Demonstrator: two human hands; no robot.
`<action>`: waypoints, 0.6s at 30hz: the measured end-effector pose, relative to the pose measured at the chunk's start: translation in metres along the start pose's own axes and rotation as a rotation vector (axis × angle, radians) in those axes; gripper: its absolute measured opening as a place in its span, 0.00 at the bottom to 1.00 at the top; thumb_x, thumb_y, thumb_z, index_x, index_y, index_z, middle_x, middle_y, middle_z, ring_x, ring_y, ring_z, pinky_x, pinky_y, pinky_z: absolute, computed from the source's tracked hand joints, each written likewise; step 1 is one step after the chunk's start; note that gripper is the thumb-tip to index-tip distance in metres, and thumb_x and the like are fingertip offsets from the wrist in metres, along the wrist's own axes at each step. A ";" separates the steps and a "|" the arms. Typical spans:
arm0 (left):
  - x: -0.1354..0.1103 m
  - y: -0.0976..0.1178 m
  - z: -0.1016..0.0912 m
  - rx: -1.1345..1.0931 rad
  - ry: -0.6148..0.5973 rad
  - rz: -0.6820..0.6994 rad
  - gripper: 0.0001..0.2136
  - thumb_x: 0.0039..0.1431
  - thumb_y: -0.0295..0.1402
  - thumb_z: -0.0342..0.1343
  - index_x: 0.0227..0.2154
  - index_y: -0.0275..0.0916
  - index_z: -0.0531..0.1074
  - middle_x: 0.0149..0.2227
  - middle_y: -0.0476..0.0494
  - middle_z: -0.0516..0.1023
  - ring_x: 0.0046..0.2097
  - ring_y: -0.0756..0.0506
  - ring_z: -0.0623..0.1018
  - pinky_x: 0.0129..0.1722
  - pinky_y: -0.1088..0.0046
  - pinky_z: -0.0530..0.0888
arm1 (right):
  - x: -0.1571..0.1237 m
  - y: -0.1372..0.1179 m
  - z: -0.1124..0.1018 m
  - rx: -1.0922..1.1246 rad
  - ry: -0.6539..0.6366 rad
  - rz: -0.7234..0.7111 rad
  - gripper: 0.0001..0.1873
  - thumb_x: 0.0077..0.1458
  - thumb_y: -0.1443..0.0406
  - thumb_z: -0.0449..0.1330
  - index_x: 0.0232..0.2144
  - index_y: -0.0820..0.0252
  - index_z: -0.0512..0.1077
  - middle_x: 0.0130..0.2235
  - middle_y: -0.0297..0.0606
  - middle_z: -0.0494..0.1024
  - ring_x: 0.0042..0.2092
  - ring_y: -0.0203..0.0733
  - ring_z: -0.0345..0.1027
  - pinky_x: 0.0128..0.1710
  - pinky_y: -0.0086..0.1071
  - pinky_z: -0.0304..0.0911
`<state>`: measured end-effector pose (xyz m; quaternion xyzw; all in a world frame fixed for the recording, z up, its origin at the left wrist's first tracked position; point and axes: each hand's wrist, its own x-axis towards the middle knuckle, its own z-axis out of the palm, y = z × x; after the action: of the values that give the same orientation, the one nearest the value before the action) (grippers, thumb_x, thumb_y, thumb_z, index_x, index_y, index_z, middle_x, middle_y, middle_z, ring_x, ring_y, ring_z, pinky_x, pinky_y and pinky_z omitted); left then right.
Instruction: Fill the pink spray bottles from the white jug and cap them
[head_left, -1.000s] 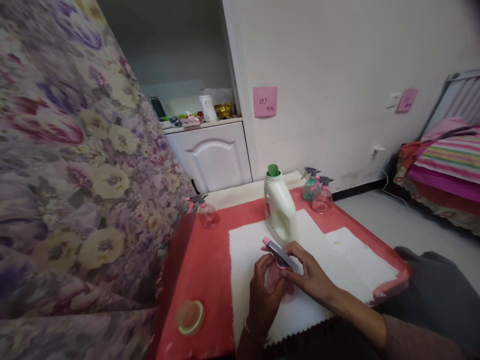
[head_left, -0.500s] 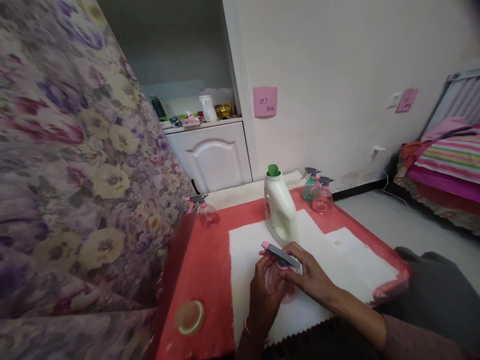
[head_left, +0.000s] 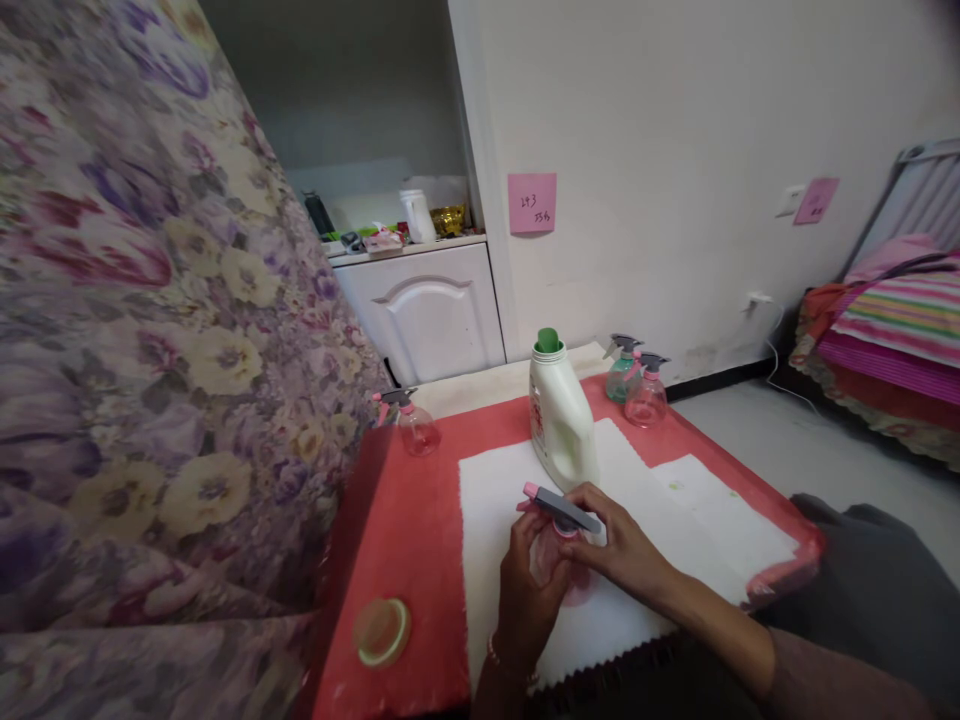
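1. At the far left, a flowered curtain (head_left: 150, 350) is hung beside the tabletop (head_left: 409, 520), which is covered in red.
2. On the near left of the tabletop, a round container (head_left: 382, 633) with a pale rim is seen.
3. Beyond it, near the far left edge, a clear spray bottle (head_left: 417, 432) with a pink-and-grey head is stood upright.
4. By the left hand (head_left: 529, 585), fingers curled, the clear body of a pink spray bottle (head_left: 561, 510) is held above or on the white cloth (head_left: 495, 490); whether its base is rested there cannot be told.
5. Just beyond the hands, a pale jug (head_left: 562, 415) is stood on the cloth, with something green (head_left: 547, 340) in its mouth.
6. By the right hand (head_left: 622, 545), the held bottle's pink collar is pinched between thumb and fingers, below the grey head, whose nozzle is pointed left.
7. At the far right of the tabletop, a green spray bottle (head_left: 621, 380) and another pink one (head_left: 646, 402) are placed close together.
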<state>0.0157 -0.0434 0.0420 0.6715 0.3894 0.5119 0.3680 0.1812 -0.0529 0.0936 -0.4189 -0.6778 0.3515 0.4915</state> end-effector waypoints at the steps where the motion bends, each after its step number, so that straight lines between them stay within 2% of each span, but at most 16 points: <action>1: 0.000 0.000 0.000 -0.003 -0.001 0.002 0.22 0.54 0.30 0.59 0.52 0.40 0.65 0.51 0.37 0.74 0.53 0.40 0.75 0.55 0.57 0.70 | 0.000 0.001 0.001 -0.014 0.020 0.009 0.11 0.53 0.59 0.65 0.38 0.56 0.72 0.37 0.34 0.70 0.41 0.44 0.67 0.42 0.35 0.62; 3: 0.000 0.001 0.000 -0.009 -0.001 -0.003 0.22 0.54 0.30 0.59 0.52 0.40 0.65 0.50 0.37 0.74 0.54 0.39 0.75 0.55 0.57 0.71 | 0.000 0.001 0.001 -0.027 0.019 -0.006 0.10 0.55 0.58 0.63 0.37 0.57 0.72 0.37 0.35 0.70 0.40 0.43 0.66 0.41 0.35 0.62; 9: 0.002 0.001 0.000 -0.005 -0.009 -0.004 0.23 0.55 0.31 0.60 0.54 0.41 0.63 0.51 0.38 0.74 0.54 0.40 0.75 0.55 0.58 0.71 | 0.003 -0.008 -0.006 0.008 -0.067 -0.080 0.11 0.59 0.58 0.59 0.41 0.56 0.73 0.40 0.37 0.71 0.43 0.44 0.67 0.45 0.37 0.63; 13: 0.001 0.001 0.000 -0.003 -0.015 0.003 0.21 0.56 0.31 0.59 0.53 0.41 0.64 0.52 0.39 0.73 0.55 0.41 0.74 0.56 0.59 0.70 | 0.002 -0.013 -0.007 0.014 -0.025 -0.055 0.09 0.56 0.58 0.62 0.37 0.56 0.73 0.39 0.37 0.72 0.43 0.45 0.68 0.45 0.37 0.63; 18: 0.000 0.000 0.001 -0.024 -0.027 -0.017 0.21 0.57 0.32 0.59 0.53 0.41 0.63 0.53 0.39 0.73 0.56 0.41 0.73 0.57 0.60 0.69 | 0.000 -0.020 -0.007 0.039 0.029 -0.033 0.11 0.56 0.58 0.63 0.38 0.57 0.72 0.41 0.38 0.73 0.44 0.46 0.68 0.45 0.38 0.64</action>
<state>0.0164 -0.0439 0.0416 0.6705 0.3838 0.5043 0.3857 0.1832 -0.0607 0.1126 -0.4033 -0.6704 0.3503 0.5150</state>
